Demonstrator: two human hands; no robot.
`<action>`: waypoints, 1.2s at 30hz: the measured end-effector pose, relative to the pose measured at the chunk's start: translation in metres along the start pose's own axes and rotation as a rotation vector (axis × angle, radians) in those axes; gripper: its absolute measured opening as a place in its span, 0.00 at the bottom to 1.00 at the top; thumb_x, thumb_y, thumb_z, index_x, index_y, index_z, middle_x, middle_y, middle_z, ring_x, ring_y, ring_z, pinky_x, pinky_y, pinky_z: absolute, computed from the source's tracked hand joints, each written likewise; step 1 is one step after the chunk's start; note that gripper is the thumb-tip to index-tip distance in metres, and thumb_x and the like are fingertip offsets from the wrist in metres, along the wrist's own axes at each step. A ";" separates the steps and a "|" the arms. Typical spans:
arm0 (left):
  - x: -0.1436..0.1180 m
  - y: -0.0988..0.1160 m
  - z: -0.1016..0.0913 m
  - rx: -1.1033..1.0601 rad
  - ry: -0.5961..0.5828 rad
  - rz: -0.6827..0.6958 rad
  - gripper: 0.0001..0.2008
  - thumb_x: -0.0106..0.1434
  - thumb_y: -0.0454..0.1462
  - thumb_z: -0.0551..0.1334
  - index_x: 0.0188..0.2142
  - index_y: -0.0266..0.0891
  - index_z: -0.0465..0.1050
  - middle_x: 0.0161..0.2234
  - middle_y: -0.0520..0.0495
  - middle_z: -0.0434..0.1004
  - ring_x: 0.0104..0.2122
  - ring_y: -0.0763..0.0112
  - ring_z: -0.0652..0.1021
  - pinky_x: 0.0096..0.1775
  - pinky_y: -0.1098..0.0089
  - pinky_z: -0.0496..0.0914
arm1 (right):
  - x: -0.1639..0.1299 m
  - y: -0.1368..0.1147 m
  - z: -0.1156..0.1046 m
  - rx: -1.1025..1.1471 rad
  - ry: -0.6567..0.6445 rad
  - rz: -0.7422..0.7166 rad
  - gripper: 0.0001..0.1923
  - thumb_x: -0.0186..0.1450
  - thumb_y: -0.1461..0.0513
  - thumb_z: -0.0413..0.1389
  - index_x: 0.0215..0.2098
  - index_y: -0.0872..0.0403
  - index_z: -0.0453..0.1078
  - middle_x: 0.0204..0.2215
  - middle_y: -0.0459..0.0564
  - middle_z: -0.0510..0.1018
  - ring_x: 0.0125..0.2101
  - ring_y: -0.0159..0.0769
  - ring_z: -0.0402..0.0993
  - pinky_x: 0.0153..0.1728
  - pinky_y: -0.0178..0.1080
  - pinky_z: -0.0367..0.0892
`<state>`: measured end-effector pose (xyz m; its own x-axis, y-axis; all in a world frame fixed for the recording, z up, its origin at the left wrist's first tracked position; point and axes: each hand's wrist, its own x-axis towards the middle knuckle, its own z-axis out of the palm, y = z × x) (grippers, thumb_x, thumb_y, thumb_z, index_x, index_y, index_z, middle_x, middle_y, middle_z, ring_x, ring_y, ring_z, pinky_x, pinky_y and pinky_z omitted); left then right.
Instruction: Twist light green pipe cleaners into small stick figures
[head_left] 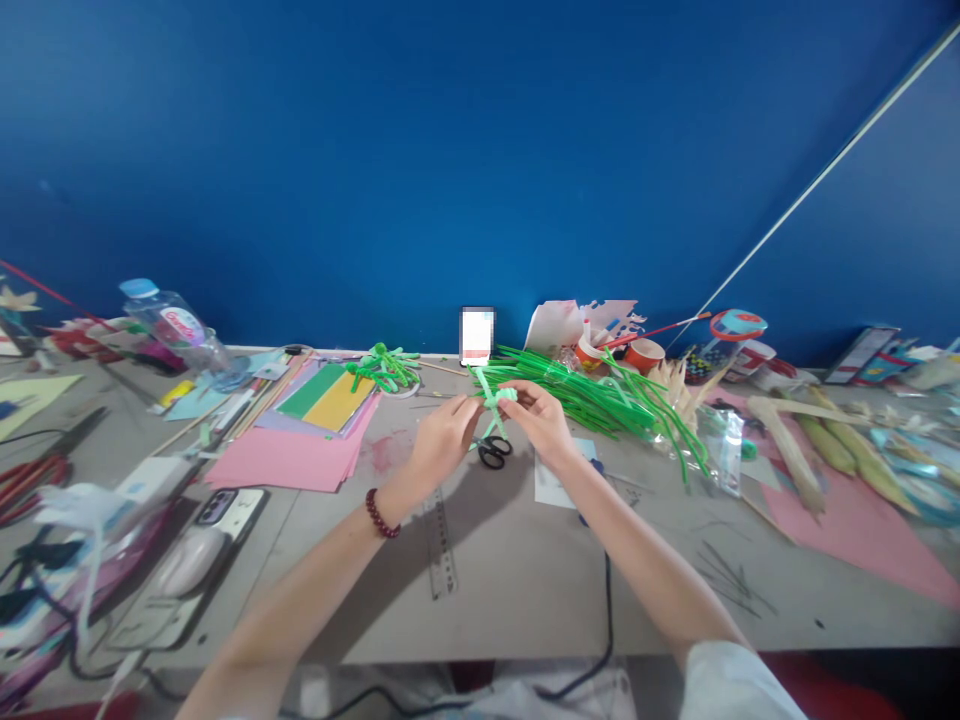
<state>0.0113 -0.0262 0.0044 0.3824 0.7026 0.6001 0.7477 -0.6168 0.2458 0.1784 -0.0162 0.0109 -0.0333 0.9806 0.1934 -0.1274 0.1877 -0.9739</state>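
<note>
Both my left hand [442,437] and right hand [541,420] pinched on green pipe-cleaner bundle [496,402]; I'd keep grips close, twist tight.

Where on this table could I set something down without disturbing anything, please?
The widest bare patch is the grey tabletop near the front edge, bordered by the clear ruler, the black cable and the pink sheet. It is crowded around the green pipe cleaners and the paper stack.
</note>
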 end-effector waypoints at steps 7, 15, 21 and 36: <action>0.002 -0.002 0.000 -0.072 -0.021 -0.045 0.11 0.68 0.38 0.50 0.40 0.38 0.70 0.33 0.45 0.75 0.32 0.68 0.75 0.32 0.71 0.63 | 0.002 0.003 -0.002 0.016 0.030 -0.004 0.17 0.52 0.54 0.64 0.37 0.53 0.72 0.28 0.46 0.76 0.27 0.32 0.71 0.32 0.36 0.68; 0.008 -0.005 -0.008 -0.202 0.020 -0.076 0.14 0.67 0.40 0.53 0.35 0.38 0.75 0.27 0.47 0.73 0.28 0.71 0.73 0.30 0.72 0.63 | 0.006 -0.005 -0.007 0.050 0.080 0.021 0.17 0.50 0.55 0.64 0.36 0.53 0.73 0.28 0.46 0.77 0.28 0.32 0.72 0.34 0.36 0.69; 0.012 -0.010 -0.010 -0.383 0.047 -0.087 0.10 0.65 0.38 0.56 0.38 0.39 0.76 0.31 0.48 0.75 0.30 0.72 0.74 0.32 0.73 0.65 | 0.010 -0.005 -0.013 0.063 0.105 0.015 0.17 0.50 0.55 0.65 0.36 0.54 0.73 0.26 0.45 0.76 0.27 0.31 0.72 0.33 0.37 0.70; 0.006 -0.004 -0.005 -0.190 0.006 -0.048 0.10 0.65 0.38 0.55 0.42 0.40 0.73 0.34 0.46 0.78 0.32 0.68 0.76 0.34 0.71 0.66 | 0.010 0.003 -0.014 0.054 -0.116 0.072 0.24 0.50 0.54 0.66 0.44 0.53 0.74 0.33 0.47 0.79 0.32 0.34 0.75 0.37 0.39 0.71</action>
<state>0.0080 -0.0216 0.0111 0.3451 0.7310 0.5887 0.6491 -0.6389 0.4128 0.1919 -0.0054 0.0078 -0.1583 0.9777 0.1383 -0.1734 0.1103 -0.9786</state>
